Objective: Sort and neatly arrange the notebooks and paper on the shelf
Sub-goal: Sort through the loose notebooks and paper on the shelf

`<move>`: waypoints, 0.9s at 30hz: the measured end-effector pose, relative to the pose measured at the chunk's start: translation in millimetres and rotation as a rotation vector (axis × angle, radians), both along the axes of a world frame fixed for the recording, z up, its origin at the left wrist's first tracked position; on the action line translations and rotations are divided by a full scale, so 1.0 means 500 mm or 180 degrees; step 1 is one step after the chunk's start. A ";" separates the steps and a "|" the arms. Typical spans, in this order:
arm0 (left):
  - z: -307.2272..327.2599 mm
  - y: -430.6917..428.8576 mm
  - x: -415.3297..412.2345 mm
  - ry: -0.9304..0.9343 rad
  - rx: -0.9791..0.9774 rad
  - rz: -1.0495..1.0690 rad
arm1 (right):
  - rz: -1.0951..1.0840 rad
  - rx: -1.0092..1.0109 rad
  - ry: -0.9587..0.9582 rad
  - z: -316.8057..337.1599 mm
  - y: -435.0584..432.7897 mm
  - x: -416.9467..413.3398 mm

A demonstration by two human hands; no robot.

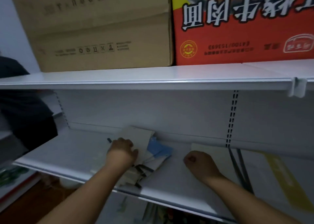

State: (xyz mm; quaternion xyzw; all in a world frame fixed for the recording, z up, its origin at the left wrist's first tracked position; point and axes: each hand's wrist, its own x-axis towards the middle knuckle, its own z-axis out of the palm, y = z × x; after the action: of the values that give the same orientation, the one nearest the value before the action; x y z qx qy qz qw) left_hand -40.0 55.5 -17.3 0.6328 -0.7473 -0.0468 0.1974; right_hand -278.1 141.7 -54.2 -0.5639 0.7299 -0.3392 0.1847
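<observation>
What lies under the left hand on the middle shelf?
The left hand rests on a loose pile of notebooks, a blue cover showing beside it. Anything beneath the pile is covered.

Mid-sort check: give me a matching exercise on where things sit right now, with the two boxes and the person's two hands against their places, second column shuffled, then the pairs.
Column A
1. brown cardboard box
2. red box
3. left hand
4. right hand

Column B
a. upper shelf, right side
b. rests on the notebook pile
c. upper shelf, left side
d. on the lower shelf, right of the pile, fingers curled

Pairs: 1-c; 2-a; 3-b; 4-d
</observation>
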 end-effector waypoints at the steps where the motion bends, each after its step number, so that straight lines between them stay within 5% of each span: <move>1: 0.000 -0.020 0.034 -0.0338 -0.0005 0.0262 | 0.0037 -0.0071 -0.0013 0.000 -0.020 0.024; 3: -0.006 -0.049 0.088 -0.0786 0.0272 0.0567 | 0.0118 -0.0190 0.0014 0.006 -0.058 0.071; 8: -0.015 -0.090 0.131 -0.0741 0.0593 0.0443 | 0.0200 -0.0297 0.0609 0.006 -0.145 0.156; 18: 0.054 -0.113 0.142 0.1772 0.1585 -0.0104 | 0.0234 0.1219 0.0075 0.005 -0.206 0.142; 22: 0.082 -0.102 0.109 0.2614 0.1721 -0.0380 | -0.0016 0.1291 -0.0046 0.021 -0.190 0.112; 27: 0.105 -0.072 0.041 0.3401 0.1633 -0.0555 | -0.0202 0.1088 -0.1261 0.081 -0.098 0.023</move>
State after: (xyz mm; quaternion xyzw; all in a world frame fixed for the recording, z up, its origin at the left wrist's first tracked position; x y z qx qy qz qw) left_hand -19.7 19.3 35.4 0.4854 -0.5586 -0.5534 0.3822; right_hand -266.5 92.4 -13.8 -0.4239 0.7436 -0.3204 0.4058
